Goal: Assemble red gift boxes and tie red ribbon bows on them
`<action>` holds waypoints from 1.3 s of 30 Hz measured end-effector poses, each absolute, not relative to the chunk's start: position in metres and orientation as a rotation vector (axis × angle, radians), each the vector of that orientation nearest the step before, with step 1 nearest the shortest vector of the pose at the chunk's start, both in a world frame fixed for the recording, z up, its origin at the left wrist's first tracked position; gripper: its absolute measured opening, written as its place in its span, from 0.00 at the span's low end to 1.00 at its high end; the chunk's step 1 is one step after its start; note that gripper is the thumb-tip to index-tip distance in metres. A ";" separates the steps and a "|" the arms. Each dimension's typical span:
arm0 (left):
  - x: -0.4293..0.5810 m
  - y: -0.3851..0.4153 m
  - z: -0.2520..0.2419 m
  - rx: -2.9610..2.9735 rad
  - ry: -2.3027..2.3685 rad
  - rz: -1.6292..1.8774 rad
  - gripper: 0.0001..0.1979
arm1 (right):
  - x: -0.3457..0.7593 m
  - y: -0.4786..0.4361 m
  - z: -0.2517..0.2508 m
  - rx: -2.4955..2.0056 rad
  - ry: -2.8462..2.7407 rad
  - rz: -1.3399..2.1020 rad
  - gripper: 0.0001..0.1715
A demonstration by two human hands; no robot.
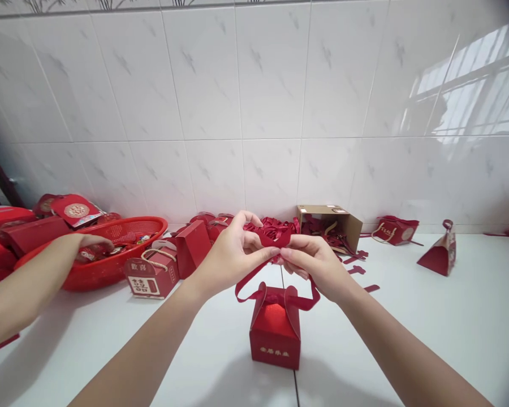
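"Above the white desk [407, 350], how is the dark red fabric ribbon [245, 290] held?"

"By a pinch on each side: it is gripped between thumb and fingers of both the left hand [233, 249] and the right hand [318, 260], thumb tips nearly meeting."

"Position of the dark red cardboard box with gold characters [275, 355]?"

"Upright on the desk, below the pinch and midway; neither hand is clearly nearer."

"Ribbon axis?"

"Side to side across the box, a bend being hung on each side of the upper flaps [294, 317]. Whether a knot is present cannot be told."
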State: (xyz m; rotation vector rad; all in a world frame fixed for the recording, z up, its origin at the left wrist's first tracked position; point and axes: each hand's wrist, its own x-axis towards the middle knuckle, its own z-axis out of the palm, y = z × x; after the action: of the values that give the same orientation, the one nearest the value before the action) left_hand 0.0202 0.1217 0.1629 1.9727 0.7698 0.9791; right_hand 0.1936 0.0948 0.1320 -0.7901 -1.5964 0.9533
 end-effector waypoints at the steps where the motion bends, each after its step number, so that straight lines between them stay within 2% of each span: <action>1: 0.020 0.122 0.162 1.977 0.768 0.956 0.18 | 0.194 0.096 0.130 -0.805 -1.595 0.927 0.15; 3: 0.018 0.124 0.161 1.951 0.734 0.895 0.16 | 0.196 0.098 0.126 -0.816 -1.615 0.861 0.17; 6: 0.017 0.129 0.159 1.827 0.688 0.789 0.14 | 0.203 0.101 0.121 -0.755 -1.751 0.657 0.14; 8: 0.017 0.132 0.158 1.717 0.684 0.756 0.14 | 0.210 0.103 0.117 -0.682 -1.898 0.335 0.12; 12: 0.019 0.136 0.156 1.498 0.681 0.788 0.11 | 0.221 0.106 0.114 -0.624 -2.077 -0.443 0.16; 16: 0.019 0.137 0.155 1.386 0.652 0.789 0.08 | 0.224 0.106 0.114 -0.671 -2.124 -0.824 0.17; 20: 0.020 0.130 0.151 1.630 0.688 0.884 0.10 | 0.221 0.106 0.109 -0.715 -2.070 -0.752 0.17; 25: 0.013 0.117 0.140 2.310 1.006 1.346 0.16 | 0.223 0.095 0.098 -0.898 -1.839 -0.360 0.12; 27: 0.002 0.117 0.137 2.478 1.141 1.483 0.14 | 0.231 0.085 0.096 -1.007 -1.783 -0.279 0.10; 29: -0.015 0.122 0.134 2.571 1.306 1.519 0.10 | 0.245 0.074 0.095 -1.165 -1.789 -0.255 0.14; 32: -0.047 0.134 0.124 2.624 1.493 1.366 0.07 | 0.273 0.057 0.089 -1.489 -1.820 -0.256 0.16; 39: -0.102 0.151 0.067 2.549 1.559 0.662 0.12 | 0.325 0.042 0.050 -2.141 -1.852 -0.056 0.17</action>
State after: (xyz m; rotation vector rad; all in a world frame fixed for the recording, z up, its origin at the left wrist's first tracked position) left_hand -0.1017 0.1508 0.0672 2.5490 1.5594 0.6617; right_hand 0.3252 0.0420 0.0505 -2.1410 -1.8522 -0.0564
